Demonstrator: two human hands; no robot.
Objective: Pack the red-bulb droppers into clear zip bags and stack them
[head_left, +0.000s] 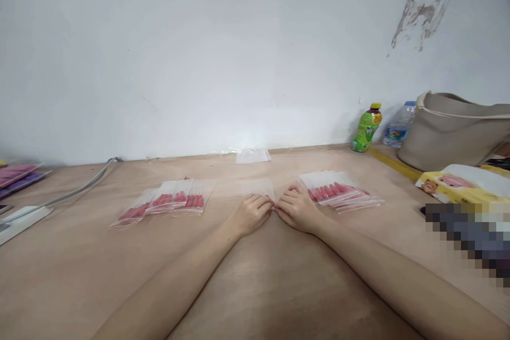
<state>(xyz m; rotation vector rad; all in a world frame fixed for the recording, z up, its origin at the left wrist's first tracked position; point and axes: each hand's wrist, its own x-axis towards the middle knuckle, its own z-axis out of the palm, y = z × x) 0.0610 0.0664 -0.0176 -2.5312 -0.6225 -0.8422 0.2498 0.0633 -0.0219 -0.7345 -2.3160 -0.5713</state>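
My left hand (253,214) and my right hand (297,208) meet at the middle of the table, fingers closed on the near edge of a clear plastic bag (258,188). A bit of red shows in the bag between my fingertips. To the left lie overlapping clear zip bags (169,196) with small red pieces inside. Another overlapping pile of such bags (334,189) rests just right of my right hand. Behind my hands, near the wall, is a whitish, flat plastic bag (253,156).
At the right stand a green bottle (364,130), a clear water bottle (397,126) and a beige bin (450,130). A yellow tissue pack (458,186) lies in front. On the left are a grey cable (90,183), a white power strip (24,222) and pink and purple packets (18,178).
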